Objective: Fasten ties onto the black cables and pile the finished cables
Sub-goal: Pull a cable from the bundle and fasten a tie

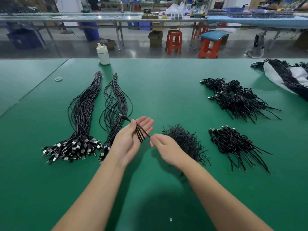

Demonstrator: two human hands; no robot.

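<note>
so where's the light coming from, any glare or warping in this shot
Head view: light from overhead, since a soft round shadow falls on the green table between the forearms; glare streaks the far glossy bench; the wide lens bends the edges.

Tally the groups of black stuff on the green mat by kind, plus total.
Long untied cable bundles: 2
Finished cable piles: 2
Tie heap: 1
Cables on the white bag: 1
Cable folded in the left hand: 1
Total: 7
</note>
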